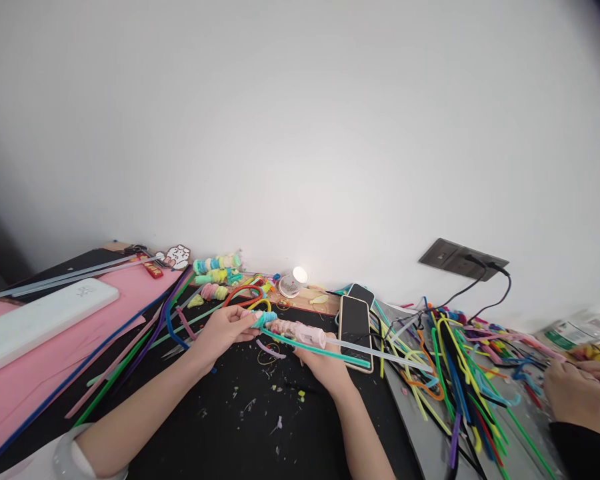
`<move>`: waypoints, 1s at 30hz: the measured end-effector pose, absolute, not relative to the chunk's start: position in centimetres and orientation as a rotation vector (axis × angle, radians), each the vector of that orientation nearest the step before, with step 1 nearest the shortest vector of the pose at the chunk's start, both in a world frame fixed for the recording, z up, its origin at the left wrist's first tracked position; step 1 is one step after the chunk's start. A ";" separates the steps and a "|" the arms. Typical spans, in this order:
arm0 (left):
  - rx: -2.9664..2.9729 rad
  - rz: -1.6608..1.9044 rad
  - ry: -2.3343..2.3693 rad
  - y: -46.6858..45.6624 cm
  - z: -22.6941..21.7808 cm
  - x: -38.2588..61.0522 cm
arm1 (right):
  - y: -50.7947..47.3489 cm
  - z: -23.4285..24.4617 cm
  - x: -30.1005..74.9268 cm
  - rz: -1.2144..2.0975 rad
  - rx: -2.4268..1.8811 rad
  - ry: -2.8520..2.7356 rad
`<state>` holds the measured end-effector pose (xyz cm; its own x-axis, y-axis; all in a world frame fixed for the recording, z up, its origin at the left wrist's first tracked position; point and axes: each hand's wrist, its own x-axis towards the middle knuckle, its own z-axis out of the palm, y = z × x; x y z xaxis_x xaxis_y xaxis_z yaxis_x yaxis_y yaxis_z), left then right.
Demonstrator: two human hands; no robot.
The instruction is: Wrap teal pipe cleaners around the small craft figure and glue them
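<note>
My left hand [237, 325] is closed in a pinch on a turquoise pipe cleaner [316, 348]. One end is wound into a coil at the fingertips, and the loose length runs to the right past my right hand. My right hand [326, 367] is wrapped round a pale pink glue gun [311, 336], its patterned front directed at the coil. Out of its back a long translucent glue stick [380, 351] reaches right. Whether the nozzle touches the coil, I cannot tell. Beyond my left hand lie coiled pastel pipe cleaner pieces [215, 265].
A lit small lamp [299, 275] stands by the wall. Phones [355, 330] lie right of my hands. Many loose pipe cleaners [460, 373] cover the grey right side, near another person's hands [575, 393]. At left are pink sheets [135, 293] and a white case [50, 320].
</note>
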<state>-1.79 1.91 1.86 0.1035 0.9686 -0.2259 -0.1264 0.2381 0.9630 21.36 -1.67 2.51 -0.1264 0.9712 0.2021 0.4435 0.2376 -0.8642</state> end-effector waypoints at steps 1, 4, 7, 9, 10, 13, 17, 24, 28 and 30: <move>0.983 1.034 1.149 1.9 1.9 -1.8 | -1.6 2.5 21.4 0.808 -1.314 -1.724; 0.999 1.020 1.152 1.9 2.0 -1.9 | -1.6 2.2 21.7 0.723 -1.308 -1.790; 0.999 1.015 1.157 1.7 2.2 -1.8 | -1.5 1.8 21.9 0.660 -1.314 -1.850; 0.992 1.020 1.164 1.7 2.5 -1.7 | -1.5 1.7 22.0 0.649 -1.317 -1.857; 0.986 1.024 1.169 1.7 2.6 -1.6 | -1.5 1.6 22.0 0.648 -1.319 -1.851; 0.972 1.031 1.183 1.7 2.8 -1.5 | -1.4 1.6 22.0 0.642 -1.320 -1.831; 0.988 1.026 1.180 1.6 3.0 -1.4 | -1.4 1.9 21.8 0.663 -1.304 -1.801; 1.005 1.041 1.144 1.7 2.2 -1.5 | -1.4 2.2 21.7 0.703 -1.302 -1.774; 1.023 1.045 1.127 2.0 1.5 -1.4 | -1.4 2.0 21.8 0.654 -1.349 -1.778; 1.028 1.051 1.123 2.0 1.5 -1.4 | -1.5 1.9 21.9 0.663 -1.376 -1.766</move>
